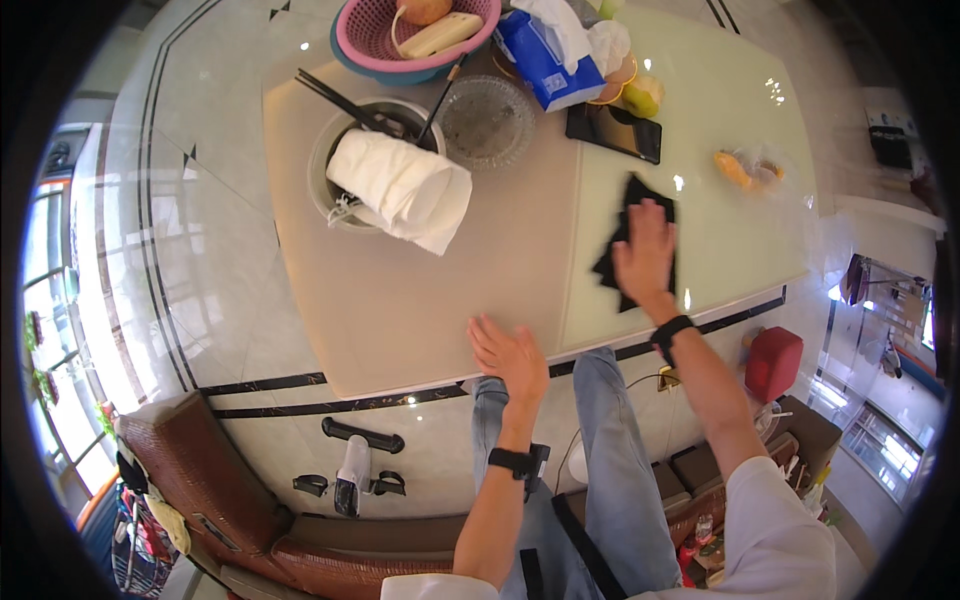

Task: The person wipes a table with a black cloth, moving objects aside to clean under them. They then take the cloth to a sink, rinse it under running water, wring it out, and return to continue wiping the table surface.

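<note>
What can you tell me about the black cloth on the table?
The black cloth looks like plain, soft fabric with an uneven, pointed outline, slightly blurred here. It lies spread on the pale greenish part of the table, nearer the person than the dark phone. The right hand lies palm-down on it, hiding part of its surface.

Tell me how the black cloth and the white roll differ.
Colour: the cloth is black, the roll white.
Shape: the cloth lies spread flat; the roll is a tube with one end showing open.
Place: the cloth is on the table under the right hand; the roll lies over the bowl, untouched.
Shared: the left hand touches neither.
</note>
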Demonstrator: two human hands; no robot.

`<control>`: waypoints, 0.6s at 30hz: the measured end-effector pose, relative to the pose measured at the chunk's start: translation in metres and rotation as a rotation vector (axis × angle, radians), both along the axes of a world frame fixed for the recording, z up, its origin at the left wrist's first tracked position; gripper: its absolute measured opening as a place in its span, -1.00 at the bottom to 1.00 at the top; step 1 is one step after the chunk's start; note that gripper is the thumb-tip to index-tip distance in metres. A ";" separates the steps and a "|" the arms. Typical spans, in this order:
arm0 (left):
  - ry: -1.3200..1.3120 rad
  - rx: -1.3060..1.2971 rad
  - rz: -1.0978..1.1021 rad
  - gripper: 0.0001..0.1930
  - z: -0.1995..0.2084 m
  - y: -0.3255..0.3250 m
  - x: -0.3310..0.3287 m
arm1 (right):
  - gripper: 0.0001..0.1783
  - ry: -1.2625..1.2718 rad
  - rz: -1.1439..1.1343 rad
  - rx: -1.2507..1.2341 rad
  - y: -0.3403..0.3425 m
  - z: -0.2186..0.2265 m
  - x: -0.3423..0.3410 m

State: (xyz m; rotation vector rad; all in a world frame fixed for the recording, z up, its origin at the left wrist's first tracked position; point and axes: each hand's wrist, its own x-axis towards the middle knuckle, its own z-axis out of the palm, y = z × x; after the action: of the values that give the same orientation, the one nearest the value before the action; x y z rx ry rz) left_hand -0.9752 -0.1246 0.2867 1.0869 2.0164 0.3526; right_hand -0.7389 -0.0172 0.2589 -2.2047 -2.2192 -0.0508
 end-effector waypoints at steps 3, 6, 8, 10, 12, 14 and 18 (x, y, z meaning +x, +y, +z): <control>0.067 0.146 0.274 -0.37 0.003 -0.018 -0.048 | -0.20 0.219 0.181 -0.047 -0.004 0.008 -0.131; 0.258 0.158 0.441 -0.35 -0.014 -0.016 -0.132 | -0.23 0.433 0.377 -0.169 -0.017 0.019 -0.248; 0.348 0.089 0.550 -0.36 -0.024 -0.002 -0.181 | -0.23 0.493 0.565 -0.168 -0.037 0.006 -0.296; 0.530 0.132 0.619 -0.34 -0.044 -0.002 -0.236 | -0.24 0.539 0.666 -0.213 -0.061 0.006 -0.336; 0.671 0.124 0.603 -0.32 -0.054 0.002 -0.290 | -0.23 0.566 0.662 -0.181 -0.074 0.014 -0.346; 0.430 0.228 0.476 -0.30 -0.058 -0.006 -0.340 | -0.22 0.575 0.722 -0.184 -0.073 0.019 -0.335; 0.339 -0.176 0.564 -0.25 -0.053 0.035 -0.292 | -0.22 0.388 0.462 -0.225 -0.048 0.010 -0.197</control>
State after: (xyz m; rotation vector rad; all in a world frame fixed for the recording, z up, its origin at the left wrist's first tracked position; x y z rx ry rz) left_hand -1.2671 -0.0892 0.2334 0.4734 2.5924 0.2784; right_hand -0.9354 -0.0657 0.2689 -1.5412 -2.5114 0.5997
